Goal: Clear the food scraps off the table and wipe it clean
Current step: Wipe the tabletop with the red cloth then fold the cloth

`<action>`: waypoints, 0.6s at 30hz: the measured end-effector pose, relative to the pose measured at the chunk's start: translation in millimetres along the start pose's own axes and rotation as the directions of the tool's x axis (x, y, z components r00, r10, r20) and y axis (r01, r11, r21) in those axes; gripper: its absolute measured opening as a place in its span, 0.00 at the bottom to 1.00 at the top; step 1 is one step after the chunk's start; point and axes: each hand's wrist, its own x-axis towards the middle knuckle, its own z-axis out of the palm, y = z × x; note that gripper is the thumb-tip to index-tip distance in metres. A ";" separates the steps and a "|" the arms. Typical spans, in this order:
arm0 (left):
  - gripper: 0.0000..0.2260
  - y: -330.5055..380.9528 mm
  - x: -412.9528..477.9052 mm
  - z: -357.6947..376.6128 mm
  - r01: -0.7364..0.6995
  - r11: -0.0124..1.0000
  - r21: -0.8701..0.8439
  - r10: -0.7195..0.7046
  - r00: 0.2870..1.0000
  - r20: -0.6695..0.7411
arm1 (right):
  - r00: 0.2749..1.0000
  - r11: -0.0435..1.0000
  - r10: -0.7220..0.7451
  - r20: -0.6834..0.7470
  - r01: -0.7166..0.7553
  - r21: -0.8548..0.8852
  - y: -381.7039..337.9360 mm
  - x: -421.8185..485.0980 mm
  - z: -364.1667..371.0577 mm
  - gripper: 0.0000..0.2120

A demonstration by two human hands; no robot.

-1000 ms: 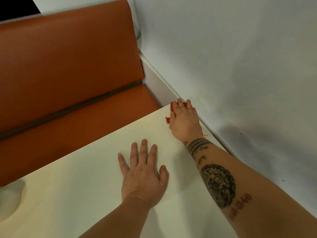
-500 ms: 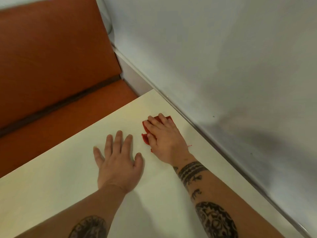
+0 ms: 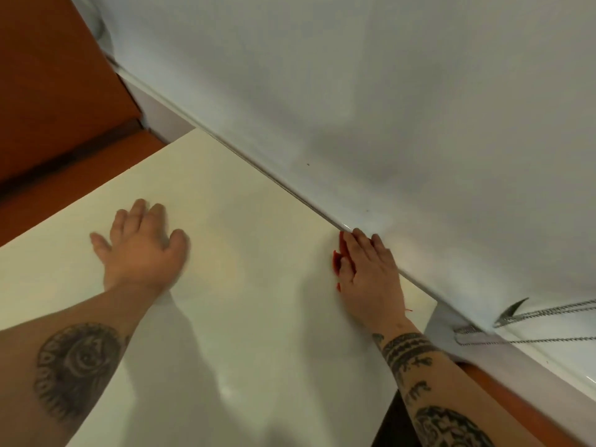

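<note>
A cream table top (image 3: 245,240) fills the lower middle of the head view. My right hand (image 3: 371,272) lies flat with straight fingers on a red cloth (image 3: 337,259), pressing it against the table right beside the wall edge. Only a thin strip of the cloth shows at the hand's left side. My left hand (image 3: 142,250) rests flat on the table to the left, fingers spread, holding nothing. No food scraps show on the visible surface.
A pale wall (image 3: 387,108) with a white ledge runs along the table's right edge. An orange bench seat (image 3: 48,124) stands beyond the far edge. A metal chain (image 3: 548,312) hangs at the right, near the table's corner.
My right hand has slid the red cloth back toward me along the wall edge, from near the far corner. My left hand stays flat on the table. The view has swung right.
</note>
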 end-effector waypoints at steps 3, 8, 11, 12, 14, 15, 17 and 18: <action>0.28 0.1 -12.5 -6.6 -0.043 0.986 -0.162 0.032 0.997 -0.073 | 0.997 0.997 0.072 -0.007 -0.072 -0.010 22.7 -33.7 -4.1 0.32; 0.24 -7.1 -69.9 -6.0 -0.196 0.958 -0.209 0.191 0.981 -0.045 | 0.997 0.995 0.074 -0.033 -0.076 -0.058 27.3 -72.5 5.0 0.34; 0.23 -12.0 -118.9 3.4 -0.235 0.949 -0.211 0.241 0.971 0.000 | 0.998 0.996 0.061 0.005 -0.060 -0.067 0.1 -97.5 15.9 0.29; 0.23 -14.2 -134.8 5.6 -0.253 0.946 -0.202 0.259 0.966 0.004 | 0.999 0.997 0.040 0.009 -0.039 -0.064 -13.6 -108.3 20.9 0.28; 0.21 -19.0 -160.9 8.9 -0.272 0.944 -0.186 0.277 0.961 -0.003 | 1.000 0.998 -0.017 0.008 0.018 -0.058 -43.2 -127.1 31.9 0.27; 0.21 -27.4 -176.6 8.4 -0.266 0.947 -0.180 0.270 0.963 -0.003 | 0.998 0.997 -0.060 0.012 0.061 -0.049 -61.6 -138.2 39.2 0.27; 0.22 -44.2 -209.2 6.3 -0.258 0.955 -0.147 0.265 0.964 0.030 | 0.988 0.988 -0.151 0.013 0.152 -0.023 -93.8 -158.6 55.7 0.27; 0.22 -54.4 -226.0 4.8 -0.264 0.956 -0.131 0.271 0.962 0.037 | 0.982 0.982 -0.191 0.003 0.191 -0.005 -108.6 -168.9 64.4 0.27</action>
